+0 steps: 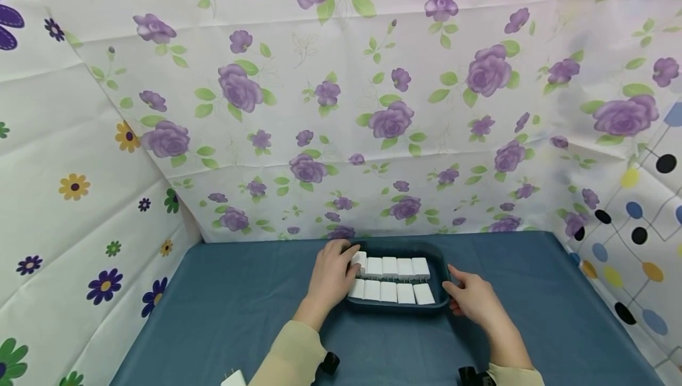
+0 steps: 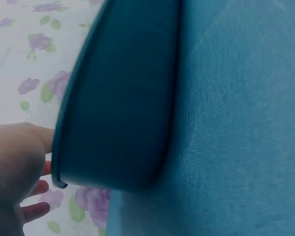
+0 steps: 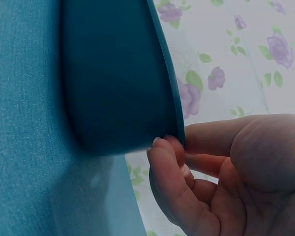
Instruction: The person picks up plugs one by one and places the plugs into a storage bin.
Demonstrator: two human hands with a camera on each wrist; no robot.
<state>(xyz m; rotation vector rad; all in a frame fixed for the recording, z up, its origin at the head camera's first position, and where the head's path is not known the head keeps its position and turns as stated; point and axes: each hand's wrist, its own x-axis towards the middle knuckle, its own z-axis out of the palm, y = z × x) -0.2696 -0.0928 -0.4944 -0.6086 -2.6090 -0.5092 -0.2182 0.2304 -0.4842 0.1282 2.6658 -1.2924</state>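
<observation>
A dark blue tray sits toward the back of the table, holding two rows of white plug adapters whose metal prongs point toward the gap between the rows. My left hand reaches over the tray's left rim, thumb and forefinger about the leftmost adapter of the back row. In the left wrist view, the tray wall hides the thumb tip and the adapter. At the right end, my right hand pinches the tray's rim between thumb and curled fingers.
Another white plug adapter lies at the table's front left, partly cut off by the frame. Blue cloth covers the table. A flowered sheet hangs right behind the tray, with patterned sheets at both sides.
</observation>
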